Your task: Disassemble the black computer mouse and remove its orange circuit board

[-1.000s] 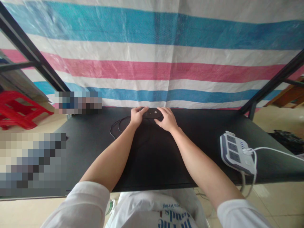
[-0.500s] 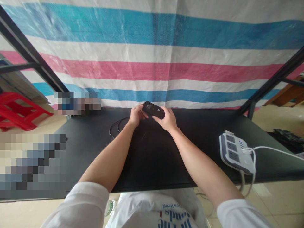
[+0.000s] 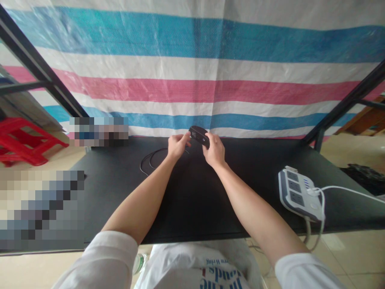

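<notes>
A black computer mouse (image 3: pixel 198 135) is held up above the far middle of the black table, its underside with a small printed label and a pale round spot turned towards me. My right hand (image 3: pixel 215 149) is closed around its right end, thumb below and fingers over the edge. At the left end my left hand (image 3: pixel 178 145) is closed, thumb against the mouse; its other fingers are partly hidden. A thin black cable (image 3: pixel 143 159) lies in loops on the table beside my left wrist and runs behind that hand.
On the right of the black table (image 3: pixel 192 208) sits a white power strip (image 3: pixel 300 194) with white cords plugged in. A striped plastic sheet (image 3: pixel 150 88) hangs behind, between black metal posts. A red stool (image 3: pixel 27 140) stands at the left. Blurred patches hide items on the left.
The mouse has tilted and shifted slightly right, showing a narrower underside. My left hand has moved a little right and changed its hold at the mouse's left end.
</notes>
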`<state>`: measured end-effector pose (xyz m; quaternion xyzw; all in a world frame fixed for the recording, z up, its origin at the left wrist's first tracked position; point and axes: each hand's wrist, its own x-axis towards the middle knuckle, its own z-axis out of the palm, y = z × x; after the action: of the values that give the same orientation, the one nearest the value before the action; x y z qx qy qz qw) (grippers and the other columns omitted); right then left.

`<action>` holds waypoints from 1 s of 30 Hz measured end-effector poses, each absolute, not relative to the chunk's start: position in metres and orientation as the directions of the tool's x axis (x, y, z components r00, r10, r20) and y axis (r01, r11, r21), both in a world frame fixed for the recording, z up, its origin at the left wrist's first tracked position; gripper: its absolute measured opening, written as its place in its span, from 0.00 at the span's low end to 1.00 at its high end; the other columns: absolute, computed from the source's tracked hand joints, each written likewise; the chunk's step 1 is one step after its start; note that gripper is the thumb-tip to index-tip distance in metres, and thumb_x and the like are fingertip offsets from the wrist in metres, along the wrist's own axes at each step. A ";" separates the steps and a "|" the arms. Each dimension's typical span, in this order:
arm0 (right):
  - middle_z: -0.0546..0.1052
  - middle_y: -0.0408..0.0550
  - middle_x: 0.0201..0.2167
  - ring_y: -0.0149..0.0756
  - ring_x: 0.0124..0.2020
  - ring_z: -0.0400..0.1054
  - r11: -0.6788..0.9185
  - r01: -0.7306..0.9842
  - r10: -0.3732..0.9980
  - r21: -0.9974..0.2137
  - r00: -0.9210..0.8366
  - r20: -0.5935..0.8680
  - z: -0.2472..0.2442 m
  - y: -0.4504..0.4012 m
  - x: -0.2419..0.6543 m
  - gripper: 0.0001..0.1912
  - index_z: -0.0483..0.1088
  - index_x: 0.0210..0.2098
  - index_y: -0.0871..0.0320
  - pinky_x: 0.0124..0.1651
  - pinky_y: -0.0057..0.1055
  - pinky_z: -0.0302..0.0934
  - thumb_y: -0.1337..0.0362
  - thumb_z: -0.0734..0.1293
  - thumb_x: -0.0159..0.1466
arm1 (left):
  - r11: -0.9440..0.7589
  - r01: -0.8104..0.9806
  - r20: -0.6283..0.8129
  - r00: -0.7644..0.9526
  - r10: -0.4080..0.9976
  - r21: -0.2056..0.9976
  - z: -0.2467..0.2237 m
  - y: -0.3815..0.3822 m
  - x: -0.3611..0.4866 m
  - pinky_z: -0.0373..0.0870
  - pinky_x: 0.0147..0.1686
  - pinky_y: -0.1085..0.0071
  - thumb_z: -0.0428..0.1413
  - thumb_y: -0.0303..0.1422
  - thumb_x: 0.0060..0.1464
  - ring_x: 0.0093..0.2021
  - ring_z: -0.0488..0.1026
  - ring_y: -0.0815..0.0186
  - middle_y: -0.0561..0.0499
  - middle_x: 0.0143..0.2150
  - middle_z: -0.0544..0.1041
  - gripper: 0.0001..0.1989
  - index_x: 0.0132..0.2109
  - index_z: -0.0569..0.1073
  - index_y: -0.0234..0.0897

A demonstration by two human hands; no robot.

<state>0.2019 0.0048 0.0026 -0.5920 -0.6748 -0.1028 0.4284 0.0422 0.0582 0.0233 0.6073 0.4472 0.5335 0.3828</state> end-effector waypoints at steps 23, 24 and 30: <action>0.68 0.61 0.52 0.49 0.58 0.65 0.346 0.842 0.585 -0.414 0.152 0.797 -0.001 0.008 0.203 0.20 0.59 0.56 0.57 0.60 0.49 0.63 0.69 0.61 0.64 | 0.062 -0.231 0.049 0.446 0.893 0.971 0.026 0.059 0.044 0.72 0.44 0.58 0.64 0.50 0.41 0.52 0.76 0.46 0.36 0.46 0.81 0.25 0.39 0.78 0.33; 0.68 0.60 0.52 0.48 0.58 0.65 0.354 0.845 0.588 -0.400 0.132 0.798 -0.001 0.008 0.203 0.20 0.60 0.55 0.57 0.61 0.48 0.63 0.69 0.60 0.63 | 0.053 -0.251 0.061 0.427 0.902 0.967 0.025 0.060 0.045 0.72 0.43 0.59 0.64 0.51 0.41 0.51 0.76 0.48 0.36 0.46 0.81 0.26 0.41 0.78 0.34; 0.67 0.57 0.54 0.46 0.57 0.65 0.375 0.860 0.669 -0.345 0.007 0.743 -0.001 0.006 0.201 0.22 0.64 0.54 0.56 0.56 0.43 0.67 0.73 0.60 0.60 | 0.063 -0.300 0.070 0.411 0.909 0.952 0.020 0.059 0.051 0.73 0.37 0.66 0.62 0.57 0.44 0.39 0.79 0.57 0.40 0.38 0.81 0.30 0.41 0.75 0.33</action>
<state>0.2013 0.0065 -0.0009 -0.5489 -0.6965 -0.1066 0.4497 0.0510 0.0586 0.0199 0.5122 0.2974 0.4542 0.6655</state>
